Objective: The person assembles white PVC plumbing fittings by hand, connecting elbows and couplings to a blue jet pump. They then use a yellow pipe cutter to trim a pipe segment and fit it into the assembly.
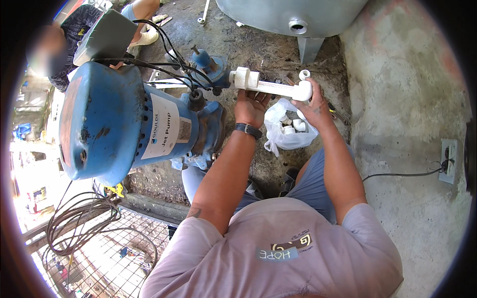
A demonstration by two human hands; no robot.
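A short white plastic pipe (275,89) lies nearly level in front of me. At its left end sits a bulky white union fitting (243,78), close to the pump's blue flanged part (212,68); I cannot tell whether they touch. A white elbow (302,92) caps the right end, its opening facing away from me. My left hand (250,109) holds the pipe from below near the union, its fingertips partly hidden behind it. My right hand (316,105) is closed around the elbow. Below the pipe, a clear plastic bag (276,133) contains several white fittings (299,125).
A large blue pump (107,124) with black cables stands at left. Behind it another person (82,25) sits. A grey metal tank (298,12) on legs is ahead, a concrete wall (397,124) with an outlet (448,161) at right. Coiled cable (82,218) lies over wire mesh at lower left.
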